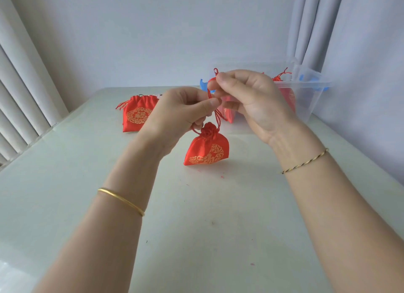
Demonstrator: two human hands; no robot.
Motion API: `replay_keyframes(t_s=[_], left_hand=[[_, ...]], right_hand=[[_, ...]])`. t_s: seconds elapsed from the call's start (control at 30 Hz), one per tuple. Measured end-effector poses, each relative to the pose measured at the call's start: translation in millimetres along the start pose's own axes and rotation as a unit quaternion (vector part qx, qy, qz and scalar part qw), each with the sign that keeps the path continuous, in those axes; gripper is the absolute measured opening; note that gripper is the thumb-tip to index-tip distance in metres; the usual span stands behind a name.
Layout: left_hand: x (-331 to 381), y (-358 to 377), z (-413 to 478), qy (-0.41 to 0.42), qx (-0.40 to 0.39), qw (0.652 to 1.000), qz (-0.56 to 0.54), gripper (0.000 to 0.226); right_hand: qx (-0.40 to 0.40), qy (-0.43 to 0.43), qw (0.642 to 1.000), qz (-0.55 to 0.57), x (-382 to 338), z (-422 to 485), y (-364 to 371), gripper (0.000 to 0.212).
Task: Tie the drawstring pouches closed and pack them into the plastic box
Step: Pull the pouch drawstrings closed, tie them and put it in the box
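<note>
Pale bench (65,183), curtains behind. Left hand (181,111) and right hand (251,102) both pinch the cords (217,115); pouch (206,149) hangs, neck cinched, base near the bench. Risk: cord slips mid-knot, neck reopens, pouch drops. Box (314,89) lies beyond, pouches inside. Spare pouch (137,115) left. Gold motif only; no legible writing

Your left hand (185,109) and right hand (247,100) pinch the red drawstring (215,112) above the cinched red pouch (207,150), which hangs over the pale table (196,227). Behind the pouch to its left lies another red pouch (136,114); behind to its right stands the clear plastic box (306,95), red pouches inside.
</note>
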State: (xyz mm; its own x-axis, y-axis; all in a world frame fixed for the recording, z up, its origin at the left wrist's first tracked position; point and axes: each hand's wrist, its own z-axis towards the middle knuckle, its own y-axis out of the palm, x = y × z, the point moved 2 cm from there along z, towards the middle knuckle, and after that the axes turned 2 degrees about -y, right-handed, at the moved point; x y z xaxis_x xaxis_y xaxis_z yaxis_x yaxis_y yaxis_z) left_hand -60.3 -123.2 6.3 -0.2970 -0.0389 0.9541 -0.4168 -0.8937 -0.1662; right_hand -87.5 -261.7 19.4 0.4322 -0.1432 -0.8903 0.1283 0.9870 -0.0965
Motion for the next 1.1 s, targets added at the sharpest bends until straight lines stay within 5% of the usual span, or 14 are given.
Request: replay_keyframes(t_s=[0.13, 0.23, 0.47, 0.63, 0.83, 1.1], left_hand=[[0, 0, 0, -0.013, 0.006, 0.999, -0.029, 0.016], [-1, -2, 1, -0.019, 0.01, 0.999, -0.046, 0.017], [-2, -7, 2, -0.022, 0.031, 0.995, -0.094, 0.015], [-2, -10, 2, -0.024, 0.017, 0.991, -0.127, 0.017], [4, -5, -2, -0.013, -0.03, 0.999, -0.043, 0.02], [2, 1, -1, 0.188, 0.067, 0.954, 0.224, 0.035]], right_hand=[[0.014, 0.091, 0.995, -0.048, 9, 1, -6, 0.029], [-0.068, 0.157, 0.981, -0.087, 14, -4, -6, 0.033], [-0.086, 0.097, 0.99, -0.061, 10, -4, -8, 0.028], [-0.223, 0.108, 0.96, -0.128, 3, -12, -13, 0.026], [-0.072, 0.072, 0.989, -0.104, 10, 0, -18, 0.022], [-0.121, 0.14, 0.982, 0.023, 27, -1, -6, 0.025]])
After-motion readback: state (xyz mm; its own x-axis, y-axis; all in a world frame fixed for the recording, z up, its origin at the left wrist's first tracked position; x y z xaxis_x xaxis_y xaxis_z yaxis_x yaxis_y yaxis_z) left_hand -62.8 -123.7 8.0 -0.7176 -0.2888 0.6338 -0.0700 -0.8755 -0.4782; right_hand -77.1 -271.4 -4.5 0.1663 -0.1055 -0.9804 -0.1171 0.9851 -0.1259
